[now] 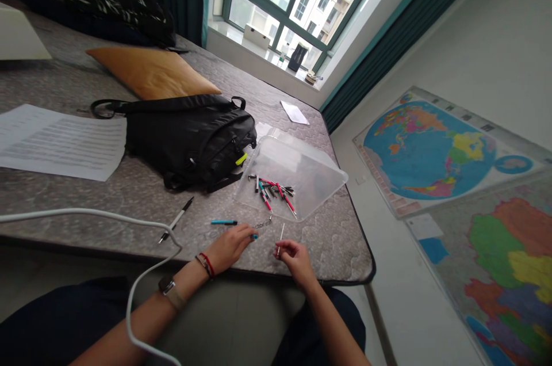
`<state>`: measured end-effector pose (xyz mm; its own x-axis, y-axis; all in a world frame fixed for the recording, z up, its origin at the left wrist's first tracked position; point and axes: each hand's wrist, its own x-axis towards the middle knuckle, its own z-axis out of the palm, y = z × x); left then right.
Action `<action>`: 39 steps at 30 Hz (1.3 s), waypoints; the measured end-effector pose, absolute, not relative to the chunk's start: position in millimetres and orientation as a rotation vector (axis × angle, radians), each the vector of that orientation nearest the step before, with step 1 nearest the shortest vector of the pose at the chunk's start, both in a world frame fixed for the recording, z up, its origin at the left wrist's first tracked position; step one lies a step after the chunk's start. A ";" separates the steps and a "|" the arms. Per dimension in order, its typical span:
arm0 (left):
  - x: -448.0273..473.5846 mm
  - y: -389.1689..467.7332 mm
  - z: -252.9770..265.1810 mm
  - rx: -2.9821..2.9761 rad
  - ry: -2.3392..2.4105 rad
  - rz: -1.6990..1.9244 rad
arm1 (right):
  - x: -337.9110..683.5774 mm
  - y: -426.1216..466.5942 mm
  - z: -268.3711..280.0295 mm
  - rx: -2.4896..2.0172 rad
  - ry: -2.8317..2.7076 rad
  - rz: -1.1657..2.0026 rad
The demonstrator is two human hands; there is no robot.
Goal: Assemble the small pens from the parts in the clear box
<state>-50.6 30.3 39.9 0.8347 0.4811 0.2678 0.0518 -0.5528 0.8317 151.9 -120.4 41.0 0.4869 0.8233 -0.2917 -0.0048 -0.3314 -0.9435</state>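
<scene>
My left hand rests low over the mattress edge, its fingers closed on a small blue pen part. To its right, my right hand pinches a thin white stick like a pen refill, held nearly upright. Just beyond the left hand lies a blue pen barrel with a dark end. A row of tiny dark pieces is scattered between the hands, too small to name. Further left is a white-and-black pen. Several red, blue, white and black pen pieces lie in a transparent plastic box.
A black backpack stands left of the box, with a brown padded envelope behind it. Printed paper lies at left. A white cable crosses in front of my left forearm. The mattress edge ends at right.
</scene>
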 end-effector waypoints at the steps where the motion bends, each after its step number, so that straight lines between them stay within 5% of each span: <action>1: -50.7 30.8 40.3 2.096 0.388 0.599 | 150.8 -120.1 43.9 -1.707 -0.752 0.982; 19: -51.6 25.0 46.0 2.066 0.330 0.661 | 99.8 -113.3 147.5 -1.591 -1.140 0.481; 39: -52.9 25.7 53.6 2.029 0.331 0.695 | 93.2 -106.3 150.1 -1.660 -1.287 0.289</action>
